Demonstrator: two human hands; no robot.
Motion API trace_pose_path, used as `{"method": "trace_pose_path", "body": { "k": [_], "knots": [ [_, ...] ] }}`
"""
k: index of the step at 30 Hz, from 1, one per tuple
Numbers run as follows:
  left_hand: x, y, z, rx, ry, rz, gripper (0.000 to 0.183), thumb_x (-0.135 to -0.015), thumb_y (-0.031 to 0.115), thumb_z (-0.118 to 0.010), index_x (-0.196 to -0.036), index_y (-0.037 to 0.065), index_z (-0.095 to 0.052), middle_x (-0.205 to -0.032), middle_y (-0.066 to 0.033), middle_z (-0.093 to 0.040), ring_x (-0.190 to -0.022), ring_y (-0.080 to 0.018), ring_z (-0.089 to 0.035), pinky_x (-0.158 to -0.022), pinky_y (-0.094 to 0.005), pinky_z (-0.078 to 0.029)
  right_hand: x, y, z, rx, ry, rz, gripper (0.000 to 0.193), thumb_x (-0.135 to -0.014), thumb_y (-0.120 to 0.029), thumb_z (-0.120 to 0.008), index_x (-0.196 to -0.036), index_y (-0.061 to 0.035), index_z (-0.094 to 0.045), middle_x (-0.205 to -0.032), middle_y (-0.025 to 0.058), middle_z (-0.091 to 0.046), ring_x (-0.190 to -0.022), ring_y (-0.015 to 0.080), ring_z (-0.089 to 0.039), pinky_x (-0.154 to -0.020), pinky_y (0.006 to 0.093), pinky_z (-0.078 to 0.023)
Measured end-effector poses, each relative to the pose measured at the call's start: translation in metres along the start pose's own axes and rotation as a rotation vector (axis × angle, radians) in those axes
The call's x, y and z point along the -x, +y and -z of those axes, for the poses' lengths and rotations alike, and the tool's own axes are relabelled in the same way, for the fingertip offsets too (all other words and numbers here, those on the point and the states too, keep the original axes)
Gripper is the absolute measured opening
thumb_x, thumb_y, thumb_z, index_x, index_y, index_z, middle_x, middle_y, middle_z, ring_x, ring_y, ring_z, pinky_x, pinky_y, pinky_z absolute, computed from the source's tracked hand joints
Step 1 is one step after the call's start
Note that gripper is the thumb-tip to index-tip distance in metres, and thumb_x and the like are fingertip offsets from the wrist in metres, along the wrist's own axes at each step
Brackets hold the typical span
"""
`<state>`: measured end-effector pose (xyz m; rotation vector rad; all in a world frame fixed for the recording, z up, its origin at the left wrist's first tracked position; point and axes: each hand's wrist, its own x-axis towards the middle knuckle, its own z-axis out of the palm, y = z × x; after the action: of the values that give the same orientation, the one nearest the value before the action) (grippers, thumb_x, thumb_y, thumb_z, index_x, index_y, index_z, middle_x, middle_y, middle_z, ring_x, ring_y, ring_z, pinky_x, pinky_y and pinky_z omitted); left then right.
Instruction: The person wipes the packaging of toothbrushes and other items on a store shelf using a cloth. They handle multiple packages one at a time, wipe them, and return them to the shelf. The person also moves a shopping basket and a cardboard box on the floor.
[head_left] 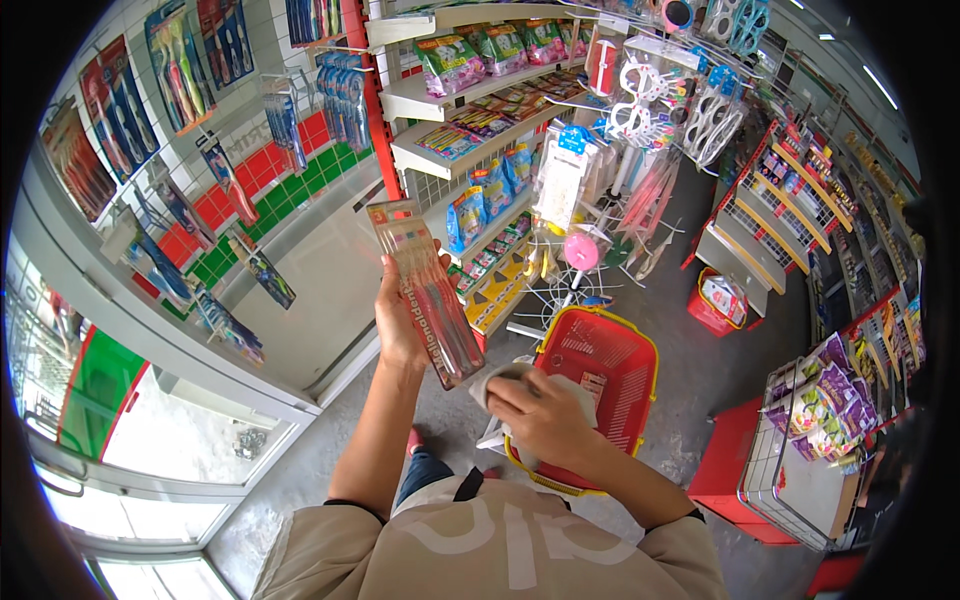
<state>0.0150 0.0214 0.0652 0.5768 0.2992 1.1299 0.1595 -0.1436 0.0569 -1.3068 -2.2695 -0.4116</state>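
My left hand is closed around a clear-fronted pack of toothbrushes, held tilted in front of me with reddish brushes showing through. Close to the pack's lower end, my right hand grips a pale cloth, its fingers bent over the fabric. Part of the cloth hangs down behind that hand. Below and to the right is a red shopping basket with a yellow rim, partly covered by my right forearm. A small flat package lies inside it.
Toothbrush packs hang from hooks along the tiled left wall. White shelves with bagged goods stand ahead, beside a wire display stand. Another red basket sits farther right. A wire bin with purple packets is at the near right.
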Motion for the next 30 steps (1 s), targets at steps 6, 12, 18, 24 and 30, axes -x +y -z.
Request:
{"method": "trace_pose_path", "body": {
  "k": [6, 12, 18, 24, 30],
  "knots": [
    [0.011, -0.008, -0.017, 0.071, -0.183, 0.186, 0.066, -0.101, 0.053, -0.033, -0.139, 0.000, -0.042, -0.120, -0.0162, -0.058, -0.105, -0.0256, -0.061, -0.092, -0.0396, -0.051, -0.031, 0.020, 0.010, 0.135, 0.171, -0.190, 0.033, -0.069, -0.005, -0.065, -0.101, -0.0095, -0.069, -0.111, -0.0009, -0.057, -0.084, 0.0225, -0.055, -0.075, 0.0296, -0.051],
    [-0.002, 0.003, -0.009, 0.043, -0.189, 0.114, 0.071, -0.100, 0.057, -0.030, -0.138, -0.001, -0.042, -0.116, -0.0148, -0.059, -0.097, -0.0269, -0.062, -0.080, -0.0415, -0.055, -0.028, 0.013, -0.007, 0.174, 0.148, -0.021, 0.026, -0.076, -0.012, -0.065, -0.101, -0.0096, -0.069, -0.113, -0.0046, -0.056, -0.088, 0.0201, -0.054, -0.075, 0.0282, -0.051],
    [-0.005, 0.021, -0.003, 0.019, 0.011, -0.038, 0.068, -0.099, 0.059, -0.032, -0.134, 0.003, -0.047, -0.112, -0.0110, -0.060, -0.093, -0.0228, -0.061, -0.077, -0.0376, -0.054, -0.008, 0.004, -0.011, -0.027, 0.173, -0.147, 0.029, -0.070, -0.002, -0.066, -0.098, -0.0063, -0.068, -0.108, -0.0014, -0.058, -0.081, 0.0226, -0.054, -0.067, 0.0307, -0.051],
    [-0.001, 0.012, -0.023, 0.072, 0.100, -0.318, 0.064, -0.101, 0.056, -0.032, -0.133, 0.003, -0.047, -0.116, -0.0114, -0.059, -0.102, -0.0230, -0.058, -0.086, -0.0387, -0.052, -0.017, -0.004, -0.023, -0.002, 0.299, -0.357, 0.034, -0.067, 0.003, -0.065, -0.100, -0.0043, -0.066, -0.109, 0.0027, -0.058, -0.080, 0.0247, -0.055, -0.067, 0.0338, -0.051],
    [-0.001, 0.009, -0.022, 0.056, 0.093, -0.444, 0.061, -0.101, 0.053, -0.032, -0.138, 0.005, -0.042, -0.127, -0.0120, -0.055, -0.110, -0.0250, -0.056, -0.094, -0.0433, -0.048, -0.021, -0.027, -0.031, -0.061, 0.369, -0.360, 0.033, -0.066, 0.005, -0.066, -0.098, -0.0038, -0.069, -0.106, 0.0041, -0.059, -0.081, 0.0259, -0.057, -0.068, 0.0341, -0.051]
  ]
}}
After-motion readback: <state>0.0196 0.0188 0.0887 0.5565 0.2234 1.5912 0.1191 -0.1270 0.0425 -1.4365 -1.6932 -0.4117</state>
